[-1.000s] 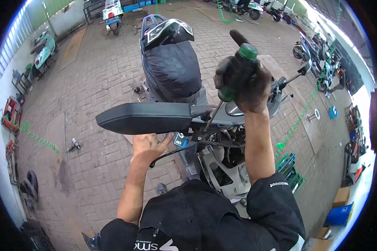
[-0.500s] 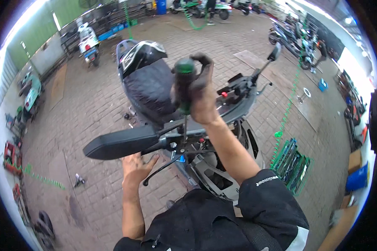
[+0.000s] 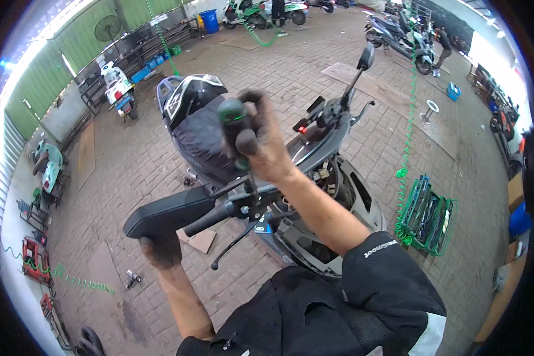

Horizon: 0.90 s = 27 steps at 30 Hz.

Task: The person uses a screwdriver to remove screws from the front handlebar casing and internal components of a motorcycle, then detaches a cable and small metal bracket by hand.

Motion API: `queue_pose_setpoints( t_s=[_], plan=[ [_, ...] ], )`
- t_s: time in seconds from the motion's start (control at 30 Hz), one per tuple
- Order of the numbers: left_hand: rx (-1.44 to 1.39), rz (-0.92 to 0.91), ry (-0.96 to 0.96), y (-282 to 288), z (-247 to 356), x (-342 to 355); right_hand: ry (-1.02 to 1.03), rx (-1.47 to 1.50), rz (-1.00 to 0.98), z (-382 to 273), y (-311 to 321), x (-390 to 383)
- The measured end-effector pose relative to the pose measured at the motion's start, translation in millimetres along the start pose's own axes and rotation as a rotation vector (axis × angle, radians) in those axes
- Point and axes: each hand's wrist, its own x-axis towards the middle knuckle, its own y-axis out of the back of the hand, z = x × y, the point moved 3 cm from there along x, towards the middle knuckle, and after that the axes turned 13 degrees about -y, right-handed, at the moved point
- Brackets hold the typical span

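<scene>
My right hand (image 3: 261,142) is closed around a green-and-black screwdriver handle (image 3: 232,113), its metal shaft (image 3: 250,187) pointing down at the scooter's left handlebar clamp. My left hand (image 3: 161,252) grips the outer end of a long black hand guard (image 3: 166,210) from below, with its fingers partly hidden. Beside the guard are the black handlebar grip (image 3: 204,221) and a curved lever (image 3: 228,249). The grey scooter (image 3: 353,187) has its front panels opened. A mirror (image 3: 366,56) stands on the far bar, and a dark cover (image 3: 196,136) lies over the seat.
A green tool crate (image 3: 427,216) and coiled hose (image 3: 402,173) lie at right. A power tool (image 3: 133,277) is on the paving at left. Other scooters (image 3: 118,89) stand around the walls, and a co-worker (image 3: 442,44) is by motorbikes at back right.
The view has tilted up. My left hand has moved onto the guard's outer end, which now sits apart from the grip. My right hand still holds the screwdriver, lower over the handlebar.
</scene>
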Motion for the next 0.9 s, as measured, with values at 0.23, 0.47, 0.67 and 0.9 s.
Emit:
queue_pose_setpoints(
  t_s=[0.23,0.47,0.67,0.9],
  plan=[
    [-0.129,0.071,-0.087,-24.3,-22.8,-10.7,0.114,-0.012,0.112,-37.5,10.2,-16.1],
    [0.724,0.205,0.084,-16.3,-72.3,-45.3,0.299,-0.134,0.188,-56.4,26.4,-36.0],
    [0.818,-0.183,0.219,-15.1,-74.6,72.7,0.273,-0.177,0.276,-68.3,41.6,-49.9],
    [0.892,-1.064,0.392,-104.1,-151.8,105.6,0.231,-0.238,0.421,-85.3,54.8,-87.4]
  ],
)
